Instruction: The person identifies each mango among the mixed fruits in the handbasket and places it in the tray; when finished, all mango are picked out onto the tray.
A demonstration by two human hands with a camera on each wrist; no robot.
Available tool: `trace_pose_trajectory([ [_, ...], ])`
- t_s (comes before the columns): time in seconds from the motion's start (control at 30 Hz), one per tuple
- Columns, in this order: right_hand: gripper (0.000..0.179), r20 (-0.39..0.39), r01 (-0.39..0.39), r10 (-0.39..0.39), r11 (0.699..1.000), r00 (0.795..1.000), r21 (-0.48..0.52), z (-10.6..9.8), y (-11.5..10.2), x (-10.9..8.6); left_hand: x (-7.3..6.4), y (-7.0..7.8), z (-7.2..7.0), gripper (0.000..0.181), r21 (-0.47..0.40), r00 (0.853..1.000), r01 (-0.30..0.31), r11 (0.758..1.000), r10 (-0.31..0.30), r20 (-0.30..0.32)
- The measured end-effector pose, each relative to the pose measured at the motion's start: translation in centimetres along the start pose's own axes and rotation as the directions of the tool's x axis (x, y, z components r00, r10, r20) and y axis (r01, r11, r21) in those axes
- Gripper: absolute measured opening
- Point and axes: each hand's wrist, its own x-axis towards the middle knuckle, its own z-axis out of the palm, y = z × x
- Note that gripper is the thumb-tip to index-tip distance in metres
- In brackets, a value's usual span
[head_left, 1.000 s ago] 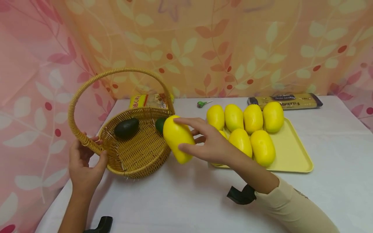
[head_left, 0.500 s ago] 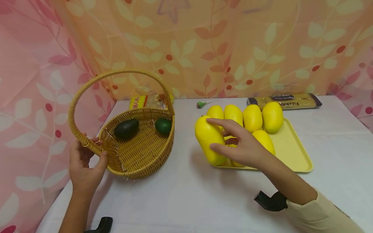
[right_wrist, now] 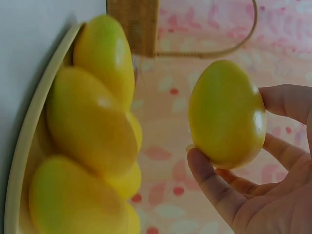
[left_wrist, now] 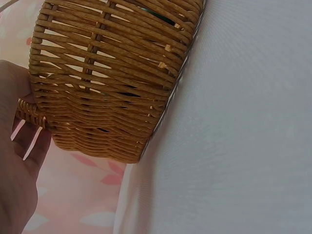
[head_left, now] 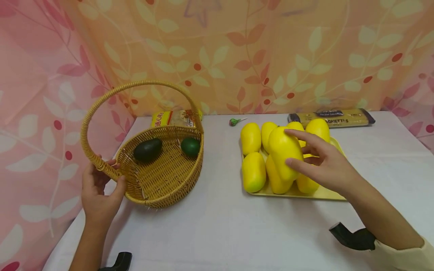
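Observation:
My left hand (head_left: 102, 194) grips the wicker basket (head_left: 176, 192) at its left side, where the arched handle meets the rim. The left wrist view shows the fingers behind the woven wall and the basket's underside close to the white cloth. Two dark green avocados lie inside, one (head_left: 147, 149) at the left and another (head_left: 190, 146) at the right. My right hand (head_left: 327, 165) holds a yellow mango (head_left: 286, 152) between thumb and fingers, over the yellow tray (head_left: 327, 194). Several more mangoes (right_wrist: 90, 117) sit on that tray in two rows, some partly hidden behind the held one.
Behind the tray lies a spaghetti packet (head_left: 346, 117). A green-wrapped lollipop (head_left: 234, 122) is at the back middle. Partly hidden by the basket is a yellow food bag (head_left: 174, 117). A patterned cloth (head_left: 217, 56) hangs along the back and sides.
My right hand has carried the mango rightward, from beside the basket's right rim to above the tray. The left hand and basket have stayed in place.

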Motion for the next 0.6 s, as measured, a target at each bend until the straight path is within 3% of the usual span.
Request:
trace_pose_trajectory([
  [0.17, 0.07, -0.064, -0.035, 0.031, 0.998, 0.997, -0.054, -2.4, 2.1, -0.8, 0.0, -0.1, 0.0, 0.083, -0.009, 1.0, -0.01, 1.0, 0.01, 0.002],
  [0.3, 0.073, -0.073, -0.111, 0.102, 0.986, 0.992, -0.125, -4.4, 3.9, -1.2, 0.0, -0.2, -0.1, 0.083, -0.005, 1.0, -0.004, 1.0, 0.004, 0.001],
  [0.5, 0.079, 0.01, -0.243, 0.253, 0.939, 0.967, -0.243, -6.3, 6.7, -1.5, 0.0, -0.3, -0.2, 0.082, -0.006, 1.0, 0.002, 1.0, -0.002, -0.002],
  [0.6, 0.081, 0.068, -0.268, 0.299, 0.919, 0.952, -0.289, -6.6, 8.1, -1.6, 0.0, -0.2, -0.1, 0.082, 0.003, 1.0, 0.006, 1.0, -0.006, -0.003],
])
